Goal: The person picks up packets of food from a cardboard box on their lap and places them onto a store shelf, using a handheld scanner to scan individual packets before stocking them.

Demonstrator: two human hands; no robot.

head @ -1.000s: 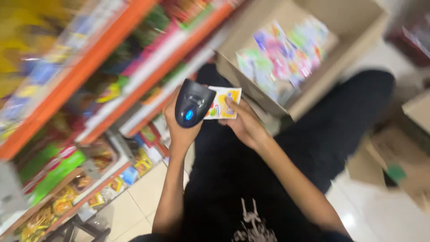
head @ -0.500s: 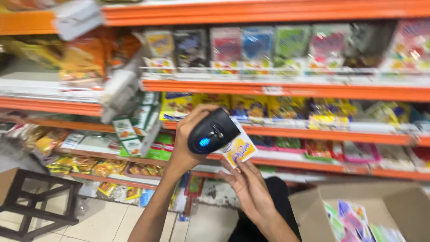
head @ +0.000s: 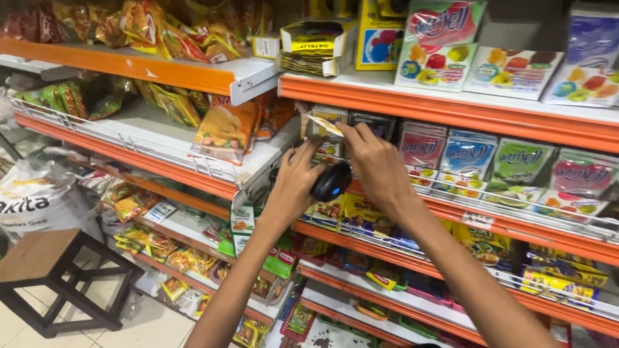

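Observation:
My left hand (head: 293, 183) grips a black handheld scanner (head: 331, 182), raised in front of an orange store shelf. Its fingertips also touch a small yellow and white packet (head: 324, 125). My right hand (head: 377, 164) pinches that packet from the right, holding it at the row of hanging sachets (head: 490, 158) on the middle shelf. The scanner hangs between my two wrists, below the packet.
Orange shelves (head: 451, 113) carry snack bags (head: 225, 129) at left and jelly packs (head: 438, 45) on top. A white sack (head: 35, 193) and a wooden stool with black legs (head: 48, 270) stand on the tiled floor at lower left.
The view swung up from a cardboard box on the floor to the shelves. Both hands rose, carrying the scanner and the packet up to the sachet row.

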